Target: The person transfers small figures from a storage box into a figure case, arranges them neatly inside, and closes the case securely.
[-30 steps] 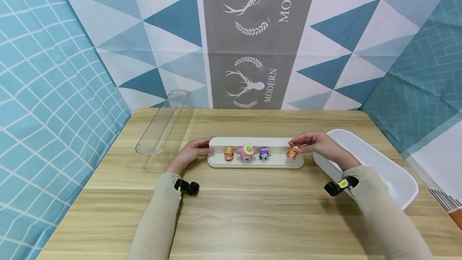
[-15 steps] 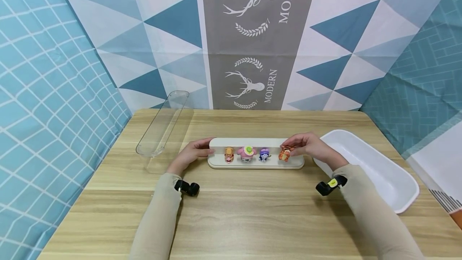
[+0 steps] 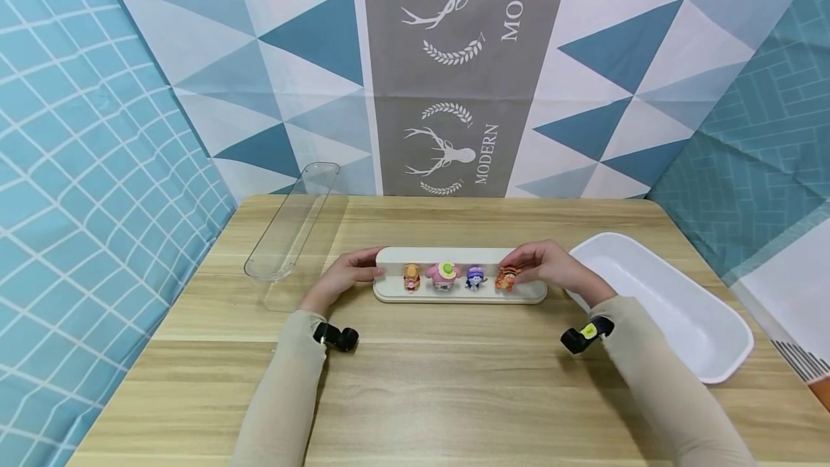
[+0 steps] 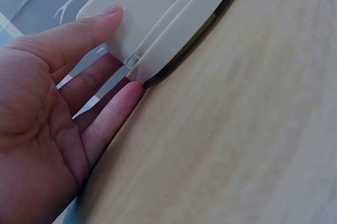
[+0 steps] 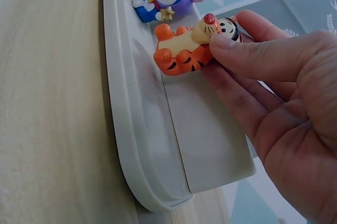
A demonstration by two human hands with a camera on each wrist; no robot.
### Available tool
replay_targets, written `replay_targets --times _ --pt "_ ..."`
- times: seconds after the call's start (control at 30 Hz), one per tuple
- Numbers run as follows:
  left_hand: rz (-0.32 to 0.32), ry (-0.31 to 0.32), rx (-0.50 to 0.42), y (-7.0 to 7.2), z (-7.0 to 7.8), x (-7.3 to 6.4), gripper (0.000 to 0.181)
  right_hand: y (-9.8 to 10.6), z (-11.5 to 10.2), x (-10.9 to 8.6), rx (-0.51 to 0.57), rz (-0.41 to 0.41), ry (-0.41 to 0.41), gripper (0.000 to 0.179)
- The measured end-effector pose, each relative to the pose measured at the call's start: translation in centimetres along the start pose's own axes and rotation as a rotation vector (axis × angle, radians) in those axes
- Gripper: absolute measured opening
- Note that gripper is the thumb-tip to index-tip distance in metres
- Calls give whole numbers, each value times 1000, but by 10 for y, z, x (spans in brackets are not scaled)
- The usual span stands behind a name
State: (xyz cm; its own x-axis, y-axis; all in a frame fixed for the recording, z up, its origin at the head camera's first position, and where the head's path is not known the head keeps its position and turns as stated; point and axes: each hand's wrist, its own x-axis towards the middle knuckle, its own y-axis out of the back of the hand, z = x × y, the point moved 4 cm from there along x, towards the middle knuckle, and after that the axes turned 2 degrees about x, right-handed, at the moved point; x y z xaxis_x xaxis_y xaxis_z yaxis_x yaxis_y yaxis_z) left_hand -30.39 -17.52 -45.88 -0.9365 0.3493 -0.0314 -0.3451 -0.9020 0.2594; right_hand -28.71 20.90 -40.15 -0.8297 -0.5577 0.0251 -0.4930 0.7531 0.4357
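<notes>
An orange tiger figurine [image 5: 184, 48] with black stripes and a red nose is pinched by its head in my right hand [image 3: 547, 265]. It is over the right part of a long white stepped display base [image 3: 395, 290]. Left of it on the base stand a purple-hatted figurine [image 3: 475, 278], a pink figurine with a green-topped hat [image 3: 444, 276] and a yellow-and-red figurine [image 3: 411, 277]. My left hand [image 3: 340, 279] grips the base's left end, the thumb [image 4: 105, 24] on the raised step and other fingers behind and below, partly hidden.
A clear plastic cover [image 3: 292, 225] stands at the left back of the wooden table [image 3: 441, 395]. On the right lies a white tray [image 3: 674, 308], partly behind my right forearm. A patterned cloth [image 3: 447, 56] hangs at the back.
My right hand has moved left along the base, carrying the tiger figurine closer to the purple-hatted one. The left hand and the base have stayed in place.
</notes>
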Motion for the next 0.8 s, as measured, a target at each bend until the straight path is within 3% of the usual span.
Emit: replay_targets --times 0.3,0.63,0.8 --pt "-3 0 -7 1 0 0 55 -8 -3 -1 -45 3 -16 31" --pt "3 10 -8 1 -1 0 56 -12 -2 0 -80 -1 35 30" --pt "6 13 -7 1 0 0 56 -13 -4 -1 -149 0 70 28"
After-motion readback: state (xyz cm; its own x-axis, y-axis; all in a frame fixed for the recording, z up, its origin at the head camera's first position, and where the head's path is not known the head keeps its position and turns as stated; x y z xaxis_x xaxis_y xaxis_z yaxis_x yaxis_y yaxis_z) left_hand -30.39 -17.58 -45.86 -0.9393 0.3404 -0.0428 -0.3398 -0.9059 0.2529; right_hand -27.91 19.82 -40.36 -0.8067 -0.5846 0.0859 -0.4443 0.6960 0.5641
